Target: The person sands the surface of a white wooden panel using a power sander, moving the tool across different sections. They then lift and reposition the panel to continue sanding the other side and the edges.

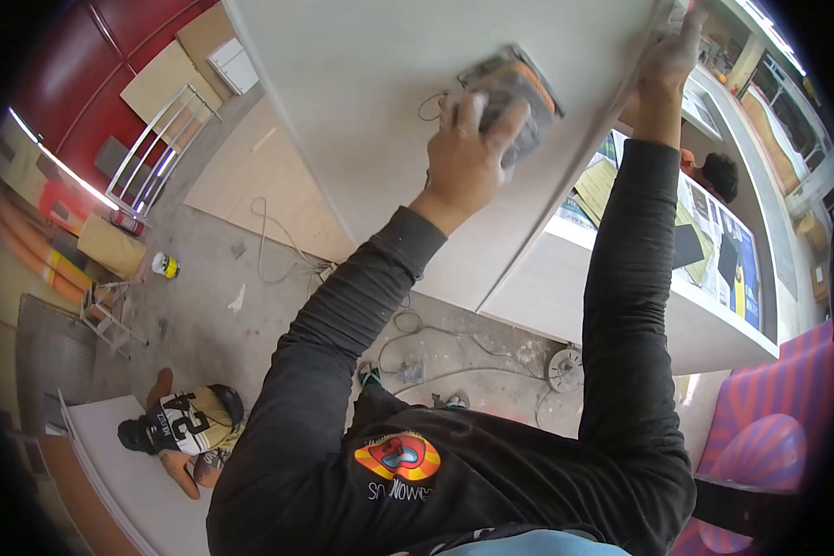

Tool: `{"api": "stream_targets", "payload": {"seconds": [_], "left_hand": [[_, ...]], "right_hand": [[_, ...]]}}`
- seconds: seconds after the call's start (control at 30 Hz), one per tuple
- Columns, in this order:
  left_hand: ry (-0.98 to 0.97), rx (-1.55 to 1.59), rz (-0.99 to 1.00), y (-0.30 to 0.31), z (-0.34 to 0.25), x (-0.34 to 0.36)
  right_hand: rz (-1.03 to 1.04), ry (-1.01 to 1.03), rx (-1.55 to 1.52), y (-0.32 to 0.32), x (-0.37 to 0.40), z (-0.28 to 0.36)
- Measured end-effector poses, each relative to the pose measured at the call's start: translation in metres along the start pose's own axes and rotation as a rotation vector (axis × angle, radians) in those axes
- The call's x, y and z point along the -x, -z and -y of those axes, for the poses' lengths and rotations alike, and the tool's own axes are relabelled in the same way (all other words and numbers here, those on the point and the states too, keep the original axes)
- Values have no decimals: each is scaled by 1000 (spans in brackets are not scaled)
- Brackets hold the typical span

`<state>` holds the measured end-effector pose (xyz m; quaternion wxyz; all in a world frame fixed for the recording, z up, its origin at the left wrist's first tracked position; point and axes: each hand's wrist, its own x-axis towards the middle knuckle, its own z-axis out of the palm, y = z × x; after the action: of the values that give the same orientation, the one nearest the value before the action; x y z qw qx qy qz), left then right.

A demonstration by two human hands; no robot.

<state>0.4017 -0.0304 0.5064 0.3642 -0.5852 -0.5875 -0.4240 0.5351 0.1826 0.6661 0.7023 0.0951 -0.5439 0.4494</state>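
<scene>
My left hand point(473, 153) is wrapped around an orange-and-grey electric sander point(519, 97), whose flat pad lies against a large white panel point(371, 102). Up at the right edge of that panel, my right hand point(669, 65) grips the border, dusted with pale powder; part of its fingers is hidden behind the edge. A thin cord loop point(429, 106) shows beside the sander.
Cords point(287, 250) and a cable reel point(565, 370) lie on the dusty floor. Papers cover a white counter point(713, 306) at right, with a person's head point(716, 176) behind it. Another person point(190, 426) crouches at lower left. A small stepladder point(111, 315) stands left.
</scene>
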Motion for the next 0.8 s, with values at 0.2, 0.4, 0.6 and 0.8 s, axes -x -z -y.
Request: {"api": "stream_targets", "payload": {"seconds": [0.2, 0.4, 0.6, 0.8], "left_hand": [[-12, 10, 51, -4, -1, 4], [-6, 50, -55, -4, -24, -22], [51, 99, -12, 2, -7, -23], [174, 58, -344, 37, 85, -49]], "right_hand": [[-92, 4, 116, 2, -2, -3], [7, -177, 38, 22, -6, -6], [156, -497, -605, 71, -30, 8], [39, -593, -474, 54, -27, 44]]}}
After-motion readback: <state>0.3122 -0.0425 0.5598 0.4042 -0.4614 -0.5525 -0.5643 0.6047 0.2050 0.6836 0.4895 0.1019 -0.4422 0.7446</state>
